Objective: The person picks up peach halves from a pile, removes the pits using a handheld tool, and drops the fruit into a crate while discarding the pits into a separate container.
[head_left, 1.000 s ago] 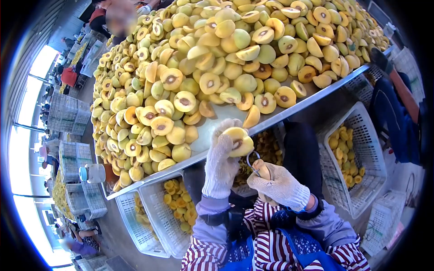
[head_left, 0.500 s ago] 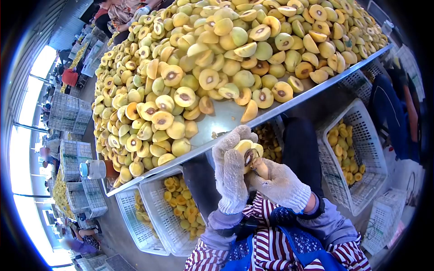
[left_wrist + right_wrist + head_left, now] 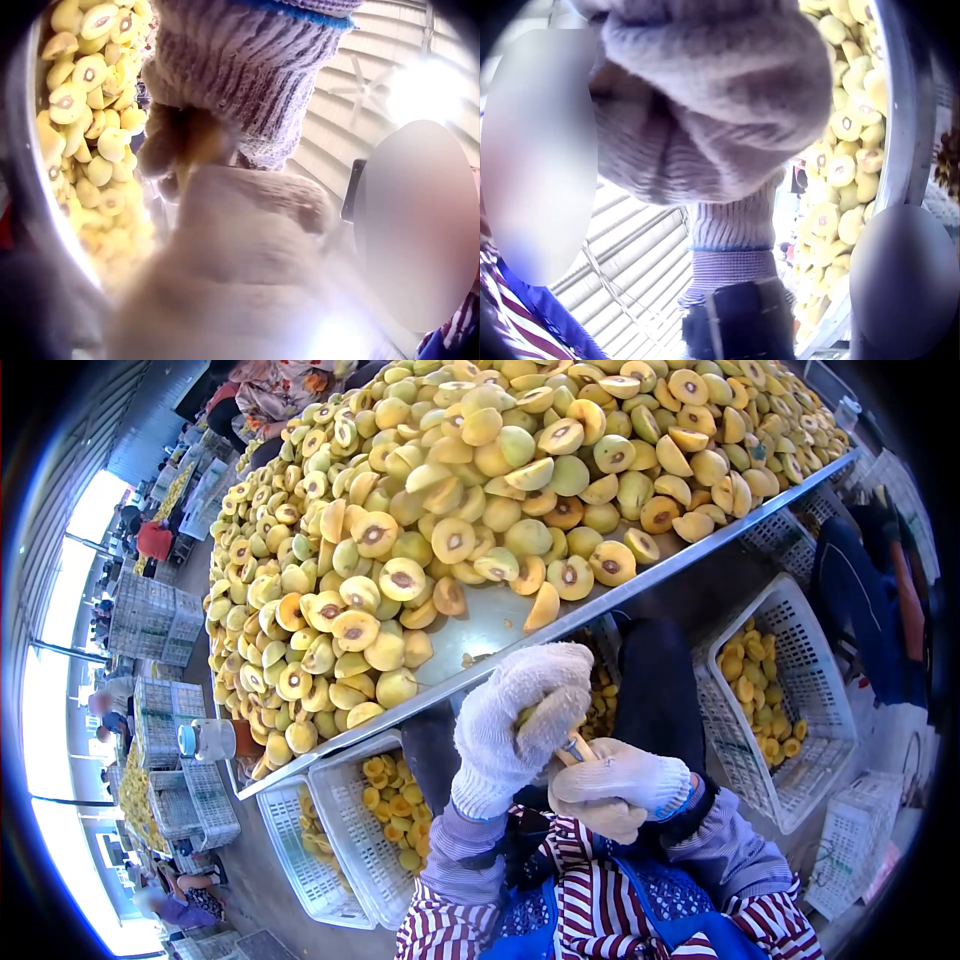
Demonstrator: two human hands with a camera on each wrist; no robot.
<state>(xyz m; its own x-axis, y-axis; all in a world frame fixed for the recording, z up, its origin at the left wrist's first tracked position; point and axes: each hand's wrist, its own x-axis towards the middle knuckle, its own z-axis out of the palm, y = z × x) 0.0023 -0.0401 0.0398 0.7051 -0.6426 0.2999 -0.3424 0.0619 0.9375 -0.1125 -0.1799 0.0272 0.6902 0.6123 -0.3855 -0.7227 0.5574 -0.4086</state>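
Note:
My left hand [image 3: 525, 720], in a white knit glove, curls round a yellow peach half, most of it hidden by the fingers. Opposite it, my gloved right hand [image 3: 622, 785] grips the light wooden handle [image 3: 577, 748] of a looped pitting tool. The tool's end goes in at the left hand's fingers, where its metal loop is out of sight. Both hands are close together above the lap, just in front of the table edge. In the left wrist view, the right hand's ribbed cuff [image 3: 232, 75] hangs close over the left glove [image 3: 240, 262].
Halved peaches [image 3: 400, 578] are heaped on a metal table [image 3: 480, 628]. White crates [image 3: 300, 885] with fruit stand below its left side; another crate [image 3: 835, 705] stands at right. A bottle [image 3: 212, 740] is by the left corner. People sit behind the heap and at right.
The peach half and the tool's loop, plain to see a second ago, are now covered by the left hand's fingers. The left hand has turned over the fruit, and the right has brought the tool to it.

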